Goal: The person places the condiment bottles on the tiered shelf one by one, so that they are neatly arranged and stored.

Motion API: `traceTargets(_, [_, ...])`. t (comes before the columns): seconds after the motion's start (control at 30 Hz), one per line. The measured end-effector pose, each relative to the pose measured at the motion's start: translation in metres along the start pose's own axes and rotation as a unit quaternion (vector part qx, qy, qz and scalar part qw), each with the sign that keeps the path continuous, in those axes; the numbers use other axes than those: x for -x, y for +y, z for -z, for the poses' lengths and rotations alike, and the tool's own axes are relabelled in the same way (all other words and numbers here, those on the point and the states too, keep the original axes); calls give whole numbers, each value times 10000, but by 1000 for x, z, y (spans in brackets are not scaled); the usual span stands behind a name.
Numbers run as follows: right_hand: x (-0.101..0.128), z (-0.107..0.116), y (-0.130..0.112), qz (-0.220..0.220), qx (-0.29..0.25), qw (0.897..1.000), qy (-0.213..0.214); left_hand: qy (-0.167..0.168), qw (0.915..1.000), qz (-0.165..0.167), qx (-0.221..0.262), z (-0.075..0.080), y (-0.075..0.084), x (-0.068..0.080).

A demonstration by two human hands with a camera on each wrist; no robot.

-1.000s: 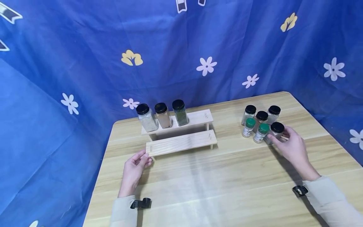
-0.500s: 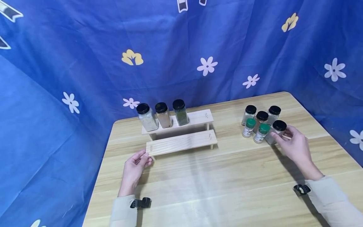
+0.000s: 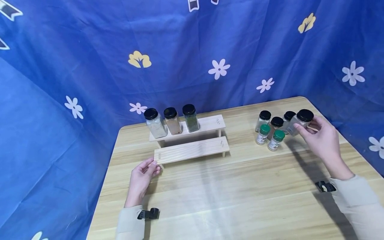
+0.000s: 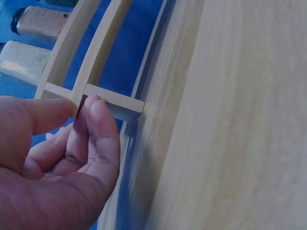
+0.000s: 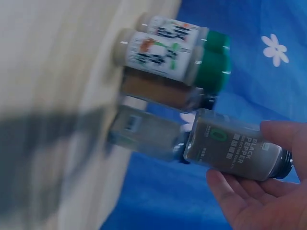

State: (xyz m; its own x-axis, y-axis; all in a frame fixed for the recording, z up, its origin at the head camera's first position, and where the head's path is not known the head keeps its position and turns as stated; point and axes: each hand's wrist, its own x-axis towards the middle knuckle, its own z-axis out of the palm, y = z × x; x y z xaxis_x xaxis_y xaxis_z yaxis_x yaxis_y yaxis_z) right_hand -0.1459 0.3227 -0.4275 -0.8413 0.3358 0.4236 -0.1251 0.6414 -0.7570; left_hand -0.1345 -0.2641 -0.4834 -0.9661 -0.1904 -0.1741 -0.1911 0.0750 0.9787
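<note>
Black-capped pepper jar [image 3: 301, 120], partly hidden by gripping right hand [image 3: 324, 141]; left hand [image 3: 143, 176] pinches rack corner [image 4: 112, 103].

Ahead of the left hand's fingers [image 3: 151, 165] the two-step wooden rack [image 3: 192, 150] blocks the way; its lower step lies bare, while three black-capped jars [image 3: 171, 122] fill the left part of the upper step, the right part open. Just left of the right hand's fingers [image 3: 300, 128], which hold the pepper jar [image 3: 301, 121] off the desk [image 3: 228, 193], five jars [image 3: 271, 128] stand packed together. Between rack and cluster runs an open strip of desk.
</note>
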Motion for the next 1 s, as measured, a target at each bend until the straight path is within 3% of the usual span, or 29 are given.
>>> traceTargets(0.2, [-10, -5, -20, 134, -257, 9994, -179, -1, 10000, 18, 6, 1, 1, 2])
traceTargets(0.5, [-18, -35, -58, 224, -528, 9965, -602, -67, 9999, -12, 96, 1, 1, 2])
traceTargets(0.77, [-25, -77, -93, 681, -941, 9878, -1035, 1, 10000, -56, 78, 2, -1, 1])
traceTargets(1.0, [-30, -109, -121, 818, -1278, 9711, -1841, -1, 9999, -72, 79, 1, -1, 1])
